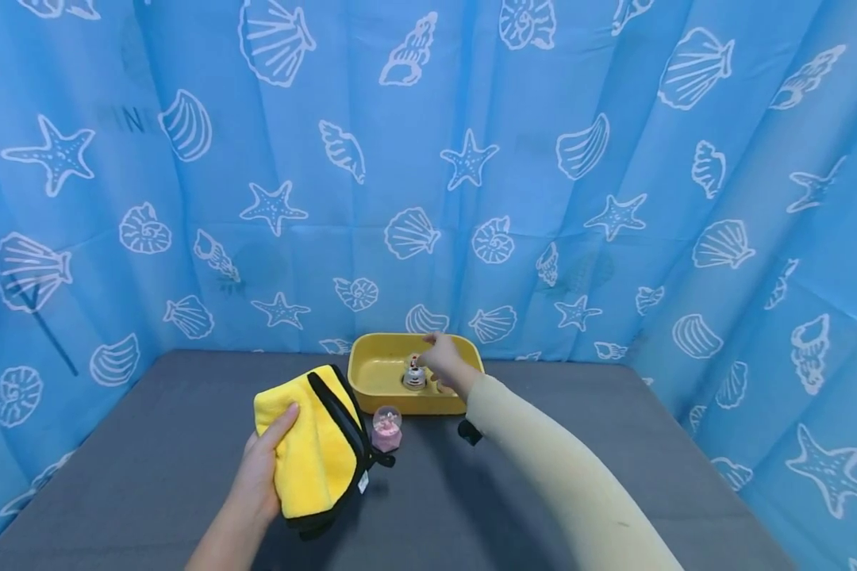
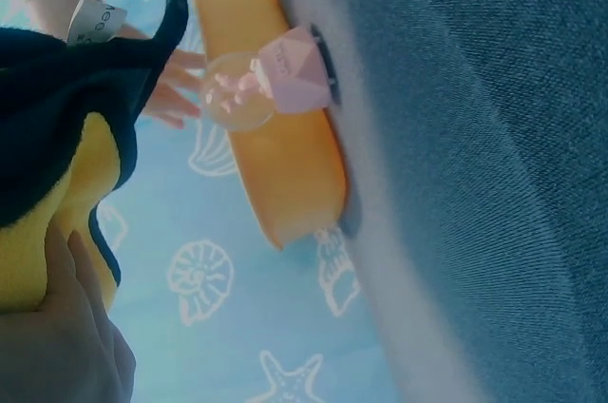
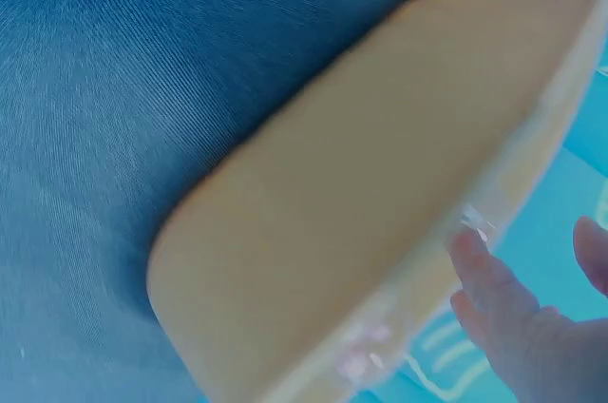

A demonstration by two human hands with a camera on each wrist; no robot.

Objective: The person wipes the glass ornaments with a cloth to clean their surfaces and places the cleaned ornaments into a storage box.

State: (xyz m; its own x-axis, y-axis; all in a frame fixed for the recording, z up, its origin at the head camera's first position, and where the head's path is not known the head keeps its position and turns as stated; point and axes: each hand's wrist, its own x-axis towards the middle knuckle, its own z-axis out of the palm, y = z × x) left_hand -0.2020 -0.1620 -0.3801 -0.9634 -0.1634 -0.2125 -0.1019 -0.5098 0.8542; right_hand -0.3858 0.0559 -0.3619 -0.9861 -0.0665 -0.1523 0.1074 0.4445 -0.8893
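Note:
My left hand (image 1: 260, 468) grips a yellow cloth (image 1: 310, 452) with black edging and a small white tag, thumb on its face. In the left wrist view the cloth (image 2: 28, 270) hangs over the fingers. My right hand (image 1: 446, 363) reaches over a yellow tray (image 1: 400, 406) at the back, fingers spread. Just below it, a small silvery snow globe (image 1: 414, 379) stands inside the tray. The right wrist view shows the hand (image 3: 522, 322) with thumb apart and a fingertip near something shiny at the rim. A pink-based snow globe (image 1: 386, 430) stands in front of the tray.
A small black object (image 1: 469, 431) lies beside the right sleeve, partly hidden by it. Something pinkish (image 3: 366, 346) shows blurred inside the tray. Behind the grey table (image 1: 150, 476) hangs a blue curtain (image 1: 428, 159) with shells and starfish.

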